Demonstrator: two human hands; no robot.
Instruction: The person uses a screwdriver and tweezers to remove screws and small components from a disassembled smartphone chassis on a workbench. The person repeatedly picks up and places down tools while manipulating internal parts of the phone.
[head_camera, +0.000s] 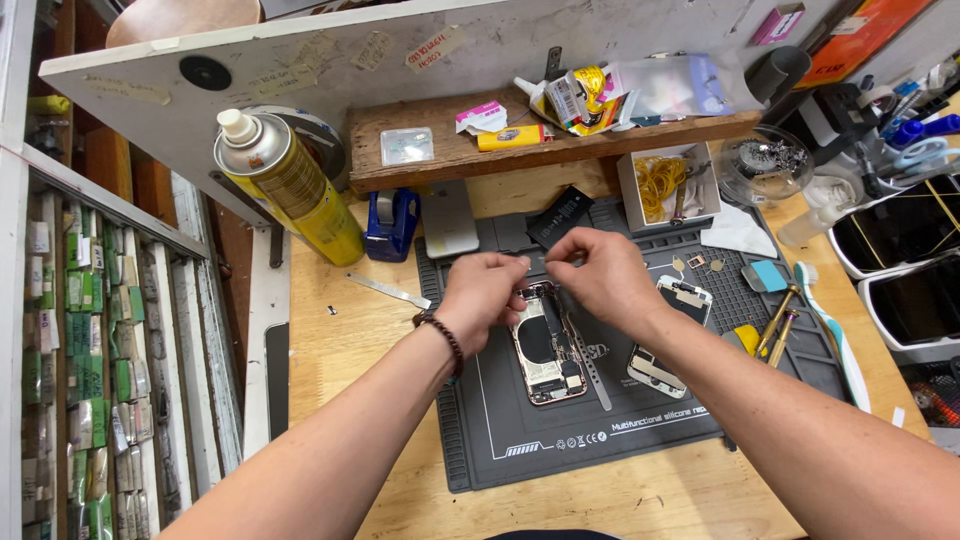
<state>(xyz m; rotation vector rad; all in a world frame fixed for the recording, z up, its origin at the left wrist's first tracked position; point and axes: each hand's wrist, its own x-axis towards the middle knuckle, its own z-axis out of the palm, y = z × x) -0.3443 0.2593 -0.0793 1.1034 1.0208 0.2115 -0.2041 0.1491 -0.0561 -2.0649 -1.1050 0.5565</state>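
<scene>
An opened phone (545, 345) lies face down on a dark silicone work mat (600, 425), its inner parts showing. My left hand (485, 290) hovers over its upper left corner, fingers pinched together. My right hand (600, 275) is just to the right, fingertips also pinched; the two hands almost meet above the phone's top edge. Whether they hold some tiny part between them is too small to tell. A second phone part (668, 335) rests on the mat to the right. A thin metal pry tool (592, 375) lies beside the opened phone.
A yellow spray can (290, 185) stands at the back left, next to a blue tape dispenser (390, 222). A wooden shelf (470, 160) carries small items. A box of rubber bands (660, 185), screwdrivers (778, 320), a toothbrush (830, 330) and phones (900, 230) crowd the right side.
</scene>
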